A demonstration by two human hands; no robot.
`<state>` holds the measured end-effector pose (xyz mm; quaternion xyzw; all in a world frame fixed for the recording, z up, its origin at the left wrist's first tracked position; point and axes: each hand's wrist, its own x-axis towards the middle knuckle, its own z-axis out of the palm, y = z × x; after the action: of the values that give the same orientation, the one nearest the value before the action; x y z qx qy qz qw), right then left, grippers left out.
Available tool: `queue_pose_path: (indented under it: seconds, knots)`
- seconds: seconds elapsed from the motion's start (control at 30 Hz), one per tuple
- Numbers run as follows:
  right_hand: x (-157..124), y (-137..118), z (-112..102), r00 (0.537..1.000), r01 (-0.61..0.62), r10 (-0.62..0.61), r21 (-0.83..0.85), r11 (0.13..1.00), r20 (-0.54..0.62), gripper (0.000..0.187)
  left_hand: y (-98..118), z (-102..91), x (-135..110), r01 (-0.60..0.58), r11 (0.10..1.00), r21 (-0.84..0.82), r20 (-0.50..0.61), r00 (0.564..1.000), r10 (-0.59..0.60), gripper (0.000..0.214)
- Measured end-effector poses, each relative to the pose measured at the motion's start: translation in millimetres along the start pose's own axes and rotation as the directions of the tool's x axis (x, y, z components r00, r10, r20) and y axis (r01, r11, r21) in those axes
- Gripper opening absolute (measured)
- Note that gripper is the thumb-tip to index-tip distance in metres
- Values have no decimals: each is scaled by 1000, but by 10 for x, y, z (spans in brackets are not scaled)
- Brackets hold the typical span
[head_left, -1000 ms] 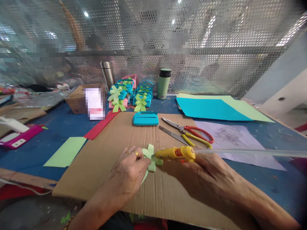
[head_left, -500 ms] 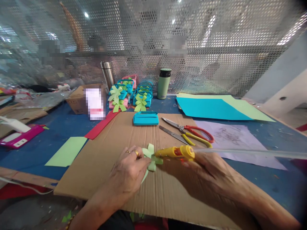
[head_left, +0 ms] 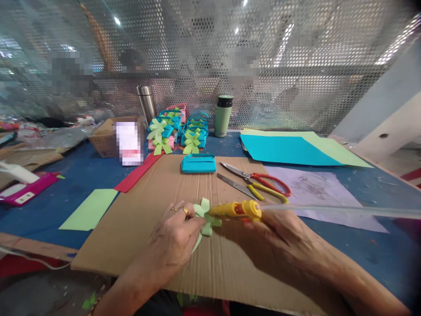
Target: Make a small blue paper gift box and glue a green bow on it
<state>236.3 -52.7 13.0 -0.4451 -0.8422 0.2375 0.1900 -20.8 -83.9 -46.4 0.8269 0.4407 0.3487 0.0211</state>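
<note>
My left hand pinches a light green paper flower against the brown cardboard sheet; rings show on two fingers. My right hand grips a yellow glue gun, its tip touching the flower's middle. A clear glue stick runs out of the gun's back toward the right. Just beyond lie two pairs of scissors, one red-handled, one yellow-handled, and a teal paper basket.
Several finished teal and pink baskets with green flowers stand at the back between a steel flask and a green bottle. Teal and green sheets lie right, a green sheet left. People sit behind the mesh screen.
Nothing has moved among the objects; both hands hold their place on the flower, and only the camera has shifted slightly.
</note>
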Motion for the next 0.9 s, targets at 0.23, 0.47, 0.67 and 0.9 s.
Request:
queue_pose_path:
  seconds: [0.23, 0.47, 0.67, 0.9]
  knots:
    - [-76, 128, -15, 1000, -9, 9, -3, 1000, 6, 36, 7, -3, 0, 5, 1000, 1, 1, 1000, -5, 26]
    - [-83, 284, 11, 998, 16, -20, -80, 997, -55, 40, -7, 13, -15, 17, 1000, -12, -1, 1000, -18, 25]
    - [-52, 214, 5, 999, 42, -43, -75, 996, -14, 41, 4, 0, -5, -1, 1000, -22, 10, 1000, 1, 24]
    - [-34, -6, -13, 998, 58, -57, -59, 997, 12, 35, -1, 6, 13, -17, 1000, 4, -11, 1000, 17, 25]
